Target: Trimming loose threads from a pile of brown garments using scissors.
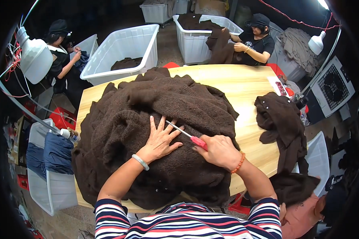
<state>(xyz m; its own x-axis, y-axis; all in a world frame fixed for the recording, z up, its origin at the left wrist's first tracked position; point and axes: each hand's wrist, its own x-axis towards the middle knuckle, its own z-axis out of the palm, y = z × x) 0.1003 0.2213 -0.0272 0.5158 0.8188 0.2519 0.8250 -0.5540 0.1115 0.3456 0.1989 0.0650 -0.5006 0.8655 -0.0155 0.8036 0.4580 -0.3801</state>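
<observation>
A big heap of dark brown knitwear (107,159) covers most of the table in front of me. My left hand (162,139) lies flat on the knit with its fingers spread. In my right hand (220,150) is a slim tool (198,142) with a pinkish-red handle and a thin metal shaft. That shaft points up and left, its far end by my left fingertips, against the cloth. Whether the tip is a hook or a point I cannot tell. A few small pale dots show on the lower part of the heap.
Another brown garment (278,115) hangs over the right side of the wooden table (247,159). White bins (145,59) stand beyond the far edge. Two people work there, and another person's sleeve (303,219) is at lower right. A lamp (36,59) hangs on the left.
</observation>
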